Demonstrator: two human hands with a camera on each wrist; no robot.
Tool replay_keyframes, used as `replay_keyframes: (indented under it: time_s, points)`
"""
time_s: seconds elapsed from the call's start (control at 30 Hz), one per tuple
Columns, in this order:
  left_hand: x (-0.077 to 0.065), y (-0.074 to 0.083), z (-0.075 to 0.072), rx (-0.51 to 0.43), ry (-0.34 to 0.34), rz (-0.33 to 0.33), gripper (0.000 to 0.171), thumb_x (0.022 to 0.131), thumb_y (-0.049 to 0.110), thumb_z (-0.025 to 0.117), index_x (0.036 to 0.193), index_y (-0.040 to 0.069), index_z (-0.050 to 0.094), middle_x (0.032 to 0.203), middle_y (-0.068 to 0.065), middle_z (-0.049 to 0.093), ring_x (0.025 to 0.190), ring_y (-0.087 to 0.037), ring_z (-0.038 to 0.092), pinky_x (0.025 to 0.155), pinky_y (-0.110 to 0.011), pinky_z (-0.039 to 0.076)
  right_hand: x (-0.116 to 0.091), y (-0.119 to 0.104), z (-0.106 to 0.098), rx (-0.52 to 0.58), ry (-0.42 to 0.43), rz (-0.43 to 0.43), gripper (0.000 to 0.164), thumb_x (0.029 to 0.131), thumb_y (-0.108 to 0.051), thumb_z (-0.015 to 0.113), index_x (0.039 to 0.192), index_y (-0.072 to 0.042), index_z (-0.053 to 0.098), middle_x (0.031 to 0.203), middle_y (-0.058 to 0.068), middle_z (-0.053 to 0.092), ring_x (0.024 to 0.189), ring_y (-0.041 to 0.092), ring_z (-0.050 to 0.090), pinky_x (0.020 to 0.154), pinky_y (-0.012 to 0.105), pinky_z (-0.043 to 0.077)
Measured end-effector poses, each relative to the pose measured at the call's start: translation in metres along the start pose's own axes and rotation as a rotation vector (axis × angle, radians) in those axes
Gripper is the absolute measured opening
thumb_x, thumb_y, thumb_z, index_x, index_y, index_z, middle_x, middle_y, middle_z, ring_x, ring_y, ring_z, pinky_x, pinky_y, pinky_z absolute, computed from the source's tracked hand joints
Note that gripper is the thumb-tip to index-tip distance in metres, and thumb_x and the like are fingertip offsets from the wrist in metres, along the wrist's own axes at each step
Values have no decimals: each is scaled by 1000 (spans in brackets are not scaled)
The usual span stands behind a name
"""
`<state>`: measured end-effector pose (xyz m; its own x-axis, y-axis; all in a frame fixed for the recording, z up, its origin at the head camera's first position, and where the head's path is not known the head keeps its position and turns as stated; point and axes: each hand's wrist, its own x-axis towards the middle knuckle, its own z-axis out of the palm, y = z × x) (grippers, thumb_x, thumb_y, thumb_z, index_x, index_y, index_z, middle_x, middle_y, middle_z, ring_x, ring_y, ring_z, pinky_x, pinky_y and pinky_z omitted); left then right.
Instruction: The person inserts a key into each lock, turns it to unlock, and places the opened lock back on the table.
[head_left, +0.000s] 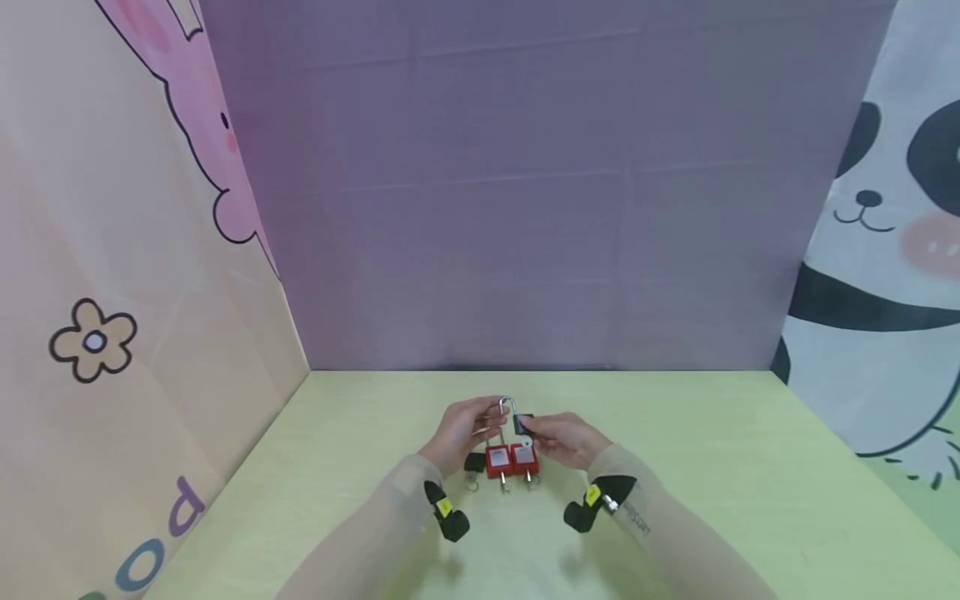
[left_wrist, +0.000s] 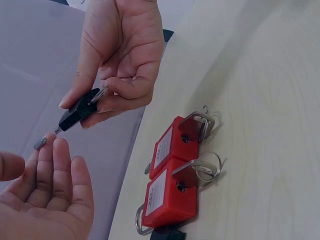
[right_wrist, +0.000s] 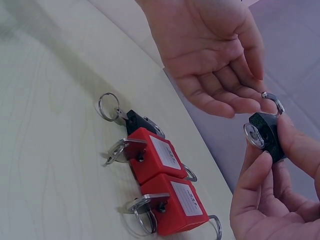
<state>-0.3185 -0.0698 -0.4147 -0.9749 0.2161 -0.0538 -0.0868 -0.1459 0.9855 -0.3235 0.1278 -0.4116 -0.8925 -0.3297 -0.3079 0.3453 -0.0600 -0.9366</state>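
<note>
My right hand (head_left: 566,437) pinches a black padlock (right_wrist: 268,135) between thumb and fingers, above the table. A silver key (right_wrist: 253,136) sits in the padlock's base, and its metal shackle (right_wrist: 275,102) sticks out with a free end showing. Beside that shackle is my left hand (head_left: 465,425), its fingers loosely extended; the fingertips are at the shackle's end. Below the hands two red padlocks (right_wrist: 159,155) (right_wrist: 175,205) with white labels lie side by side, keys in their bases. A second black padlock (head_left: 475,462), with a key on a ring, lies left of them.
The pale wood-grain table (head_left: 675,500) ends at a purple-grey backdrop (head_left: 525,208). Printed cloth panels stand at the left (head_left: 150,250) and at the right, with a panda (head_left: 870,383). Black camera mounts (head_left: 450,512) sit on both wrists.
</note>
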Motion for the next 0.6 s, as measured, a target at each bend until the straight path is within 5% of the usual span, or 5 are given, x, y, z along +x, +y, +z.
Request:
replay_keyframes:
  time_s: [0.6]
  points:
    - [0,-4,-2,120,-22,-59,38,101,22,45,130,-1,56,120,-16,65,108,-27,63,97,-39,50,-1,0,-3,-5,8,-3,30,93,-15,64,114,7,63,88,4,65,75,9,54,69,17,46]
